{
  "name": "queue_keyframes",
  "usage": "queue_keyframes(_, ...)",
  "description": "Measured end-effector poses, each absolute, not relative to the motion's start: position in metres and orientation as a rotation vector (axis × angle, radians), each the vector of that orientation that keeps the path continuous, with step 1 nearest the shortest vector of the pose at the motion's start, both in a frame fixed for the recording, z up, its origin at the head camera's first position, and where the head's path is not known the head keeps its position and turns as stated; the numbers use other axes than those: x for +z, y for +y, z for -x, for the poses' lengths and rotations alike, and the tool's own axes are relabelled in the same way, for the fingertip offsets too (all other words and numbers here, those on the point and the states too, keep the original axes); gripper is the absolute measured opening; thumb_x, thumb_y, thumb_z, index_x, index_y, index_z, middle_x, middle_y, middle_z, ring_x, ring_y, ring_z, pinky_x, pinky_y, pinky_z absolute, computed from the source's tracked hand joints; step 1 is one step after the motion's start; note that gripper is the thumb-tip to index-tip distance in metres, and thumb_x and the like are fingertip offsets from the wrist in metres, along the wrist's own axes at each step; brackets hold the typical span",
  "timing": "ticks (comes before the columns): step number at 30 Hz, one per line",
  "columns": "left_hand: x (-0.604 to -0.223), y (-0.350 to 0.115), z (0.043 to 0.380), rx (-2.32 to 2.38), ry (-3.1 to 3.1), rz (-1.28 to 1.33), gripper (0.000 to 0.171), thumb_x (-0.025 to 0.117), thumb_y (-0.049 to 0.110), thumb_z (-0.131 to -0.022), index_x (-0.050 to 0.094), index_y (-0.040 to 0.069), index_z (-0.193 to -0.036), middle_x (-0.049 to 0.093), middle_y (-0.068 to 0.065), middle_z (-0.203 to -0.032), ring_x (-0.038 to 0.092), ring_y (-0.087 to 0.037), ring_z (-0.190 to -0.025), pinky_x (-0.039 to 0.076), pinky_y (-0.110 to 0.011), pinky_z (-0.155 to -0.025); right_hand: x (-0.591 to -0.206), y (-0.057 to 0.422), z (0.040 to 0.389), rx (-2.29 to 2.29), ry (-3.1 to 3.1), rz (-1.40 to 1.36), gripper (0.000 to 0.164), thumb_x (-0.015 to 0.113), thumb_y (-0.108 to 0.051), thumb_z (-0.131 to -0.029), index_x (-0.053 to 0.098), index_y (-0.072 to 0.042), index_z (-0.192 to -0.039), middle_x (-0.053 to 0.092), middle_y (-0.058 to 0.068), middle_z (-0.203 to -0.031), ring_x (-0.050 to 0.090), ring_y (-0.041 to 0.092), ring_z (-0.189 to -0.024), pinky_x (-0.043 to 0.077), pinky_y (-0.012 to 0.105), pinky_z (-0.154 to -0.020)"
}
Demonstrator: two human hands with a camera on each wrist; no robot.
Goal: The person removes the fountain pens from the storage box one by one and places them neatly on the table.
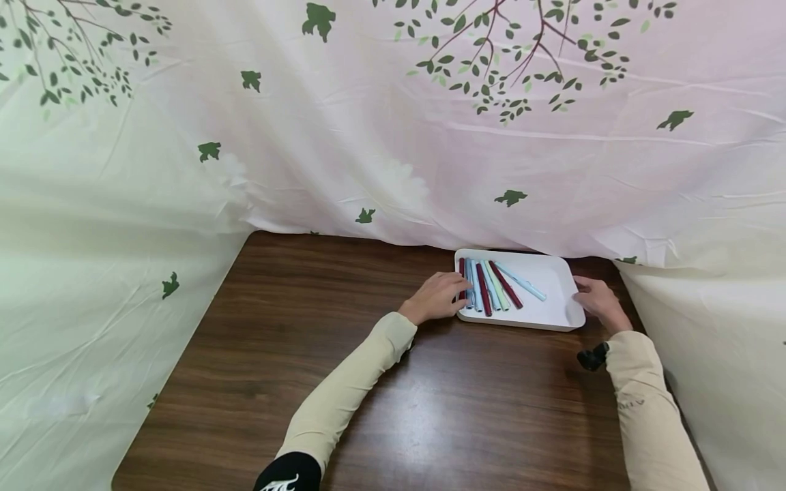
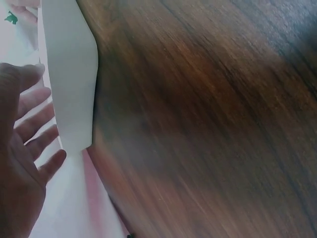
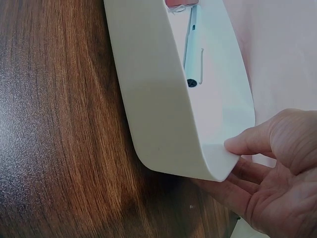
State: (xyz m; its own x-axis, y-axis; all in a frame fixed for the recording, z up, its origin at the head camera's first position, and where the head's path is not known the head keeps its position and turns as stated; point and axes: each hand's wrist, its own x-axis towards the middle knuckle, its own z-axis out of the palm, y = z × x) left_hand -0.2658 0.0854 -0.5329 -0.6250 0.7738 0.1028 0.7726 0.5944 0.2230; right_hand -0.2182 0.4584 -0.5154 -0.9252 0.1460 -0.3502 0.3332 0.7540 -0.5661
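Note:
A white rectangular tray (image 1: 549, 314) sits at the far right of the table with several pens in it. Dark red pens (image 1: 484, 290), light blue pens and a pale green pen (image 1: 496, 285) lie side by side towards its left end; one light blue pen (image 1: 522, 281) slants out to the right. My left hand (image 1: 439, 296) is at the tray's left end, spread fingers reaching over the rim beside the leftmost pens. At the right end, my right hand (image 3: 277, 168) pinches the tray's rim, thumb inside and fingers outside and below.
The brown wood-grain table (image 1: 295, 341) stretches to the left and front. A pale cloth (image 1: 368, 136) printed with leaves and birds hangs behind the table and along both sides, close behind the tray. A black strap part (image 1: 593, 357) shows at my right wrist.

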Motion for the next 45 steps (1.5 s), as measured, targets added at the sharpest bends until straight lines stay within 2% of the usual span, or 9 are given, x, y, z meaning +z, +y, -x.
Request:
queue_keyframes(6, -0.530, 0.092, 0.264, 0.248, 2.882, -1.292, 0.040, 0.056, 0.038, -0.099, 0.061, 0.020, -0.133, 0.061, 0.003, -0.134, 0.050, -0.014, -0.130, 0.043, -0.036, -0.105, -0.516, 0.457, 0.220, -0.907, 2.668, -0.421, 0.063, 0.047, -0.010, -0.096, 0.021, 0.005, -0.151, 0.038, 0.043, -0.139, 0.050, 0.049, -0.119, 0.054, 0.036, -0.072)
queue_keyframes(12, -0.526, 0.106, 0.261, 0.012, 2.937, -1.170, 0.037, 0.052, 0.036, -0.100, 0.060, 0.020, -0.133, 0.059, 0.003, -0.134, 0.049, -0.014, -0.129, 0.042, -0.037, -0.102, -0.517, 0.457, 0.221, -0.898, 2.679, -0.438, 0.062, 0.047, -0.010, -0.095, 0.024, 0.005, -0.151, 0.041, 0.042, -0.138, 0.053, 0.046, -0.113, 0.053, 0.030, -0.066)
queue_keyframes(17, -0.524, 0.119, 0.258, -0.038, 3.025, -1.176, 0.031, 0.046, 0.026, -0.101, 0.064, 0.019, -0.126, 0.064, 0.003, -0.125, 0.057, -0.015, -0.114, 0.045, -0.032, -0.092, -0.516, 0.456, 0.219, -0.886, 2.699, -0.444, 0.061, 0.047, -0.010, -0.094, 0.026, 0.006, -0.150, 0.043, 0.041, -0.135, 0.056, 0.042, -0.104, 0.050, 0.029, -0.063)
queue_keyframes(22, -0.523, 0.132, 0.257, 0.079, 3.045, -1.190, 0.030, 0.046, 0.020, -0.101, 0.064, 0.015, -0.125, 0.065, -0.001, -0.117, 0.064, -0.013, -0.101, 0.055, -0.024, -0.082, -0.515, 0.454, 0.218, -0.880, 2.708, -0.446, 0.061, 0.046, -0.008, -0.093, 0.027, 0.007, -0.149, 0.039, 0.039, -0.139, 0.054, 0.039, -0.097, 0.045, 0.029, -0.063)
queue_keyframes(26, -0.522, 0.141, 0.257, 0.160, 3.004, -1.010, 0.030, 0.049, 0.018, -0.100, 0.060, 0.012, -0.127, 0.062, -0.006, -0.115, 0.065, -0.015, -0.092, 0.057, -0.025, -0.068, -0.515, 0.454, 0.219, -0.892, 2.707, -0.445, 0.061, 0.045, -0.009, -0.092, 0.028, 0.006, -0.149, 0.042, 0.036, -0.135, 0.055, 0.033, -0.087, 0.044, 0.029, -0.060)
queue_keyframes(29, -0.518, 0.151, 0.255, 0.171, 2.984, -0.820, 0.033, 0.053, 0.019, -0.098, 0.056, 0.009, -0.129, 0.060, -0.012, -0.119, 0.064, -0.019, -0.092, 0.057, -0.027, -0.067, -0.515, 0.454, 0.219, -0.921, 2.701, -0.443, 0.062, 0.045, -0.009, -0.092, 0.027, 0.006, -0.150, 0.044, 0.033, -0.130, 0.056, 0.029, -0.078, 0.044, 0.031, -0.058)
queue_keyframes(36, -0.512, 0.179, 0.255, 0.064, 2.913, -0.455, 0.056, 0.054, 0.031, -0.096, 0.042, 0.006, -0.145, 0.051, -0.021, -0.141, 0.062, -0.025, -0.115, 0.059, -0.026, -0.070, -0.516, 0.450, 0.219, -0.857, 2.737, -0.440, 0.061, 0.046, -0.007, -0.091, 0.030, 0.007, -0.148, 0.044, 0.040, -0.136, 0.058, 0.040, -0.097, 0.048, 0.028, -0.060)
queue_keyframes(40, -0.517, 0.183, 0.256, -0.095, 2.912, -0.481, 0.051, 0.057, 0.032, -0.094, 0.051, 0.008, -0.138, 0.060, -0.010, -0.131, 0.062, -0.020, -0.111, 0.058, -0.025, -0.071, -0.515, 0.450, 0.220, -0.837, 2.712, -0.467, 0.060, 0.046, -0.008, -0.093, 0.030, 0.005, -0.149, 0.044, 0.040, -0.137, 0.057, 0.044, -0.108, 0.052, 0.032, -0.065)
queue_keyframes(45, -0.524, 0.179, 0.260, -0.149, 2.965, -0.575, 0.037, 0.062, 0.031, -0.091, 0.062, 0.011, -0.123, 0.065, -0.004, -0.112, 0.063, -0.015, -0.099, 0.058, -0.025, -0.073, -0.514, 0.451, 0.221, -0.830, 2.726, -0.474, 0.060, 0.046, -0.008, -0.093, 0.031, 0.004, -0.149, 0.044, 0.040, -0.138, 0.055, 0.044, -0.110, 0.051, 0.033, -0.067)
